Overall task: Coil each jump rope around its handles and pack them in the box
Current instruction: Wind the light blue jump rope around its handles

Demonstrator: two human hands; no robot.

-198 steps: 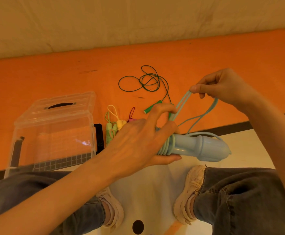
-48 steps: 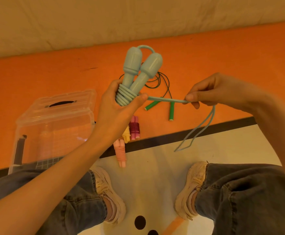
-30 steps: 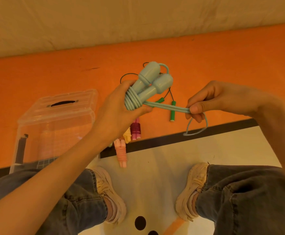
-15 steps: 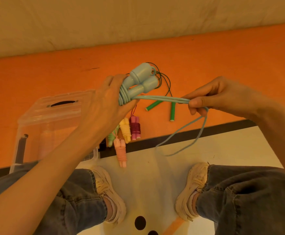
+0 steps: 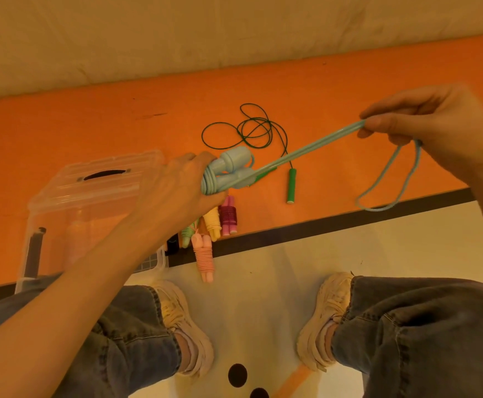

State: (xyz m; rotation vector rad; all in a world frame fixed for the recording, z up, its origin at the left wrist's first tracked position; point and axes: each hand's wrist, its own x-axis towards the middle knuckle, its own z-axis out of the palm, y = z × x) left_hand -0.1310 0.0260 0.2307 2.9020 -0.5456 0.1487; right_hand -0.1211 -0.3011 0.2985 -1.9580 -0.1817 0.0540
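Blue cord [image 5: 314,147] ran taut and doubled between the two hands, where half a second earlier it had hung slacker and nearer the handles; the right hand [image 5: 435,124] had drawn well out to the side and upward, pulling the strand straight. That reads as tension taken up before another turn goes on, so the coiling of this rope was well along but not finished. The left hand [image 5: 177,193] had its fingers curled tight around the pair of blue handles [image 5: 231,170], held side by side above the orange mat [image 5: 62,130], with several turns of cord already banded around their lower ends. The right hand pinched the doubled cord between thumb and fingertips, and a loose loop [image 5: 383,185] of what remained dangled below it. Four ropes, pink [image 5: 204,259], yellow [image 5: 213,225], magenta [image 5: 228,216] and pale green [image 5: 187,234], lay already coiled on their handles just under the left hand, near the clear plastic box [image 5: 91,191], none of them visibly inside it. Farther back a green rope [image 5: 251,130] lay uncoiled on the mat, its thin cord sprawled in loops and a green handle [image 5: 291,185] lying apart from them.
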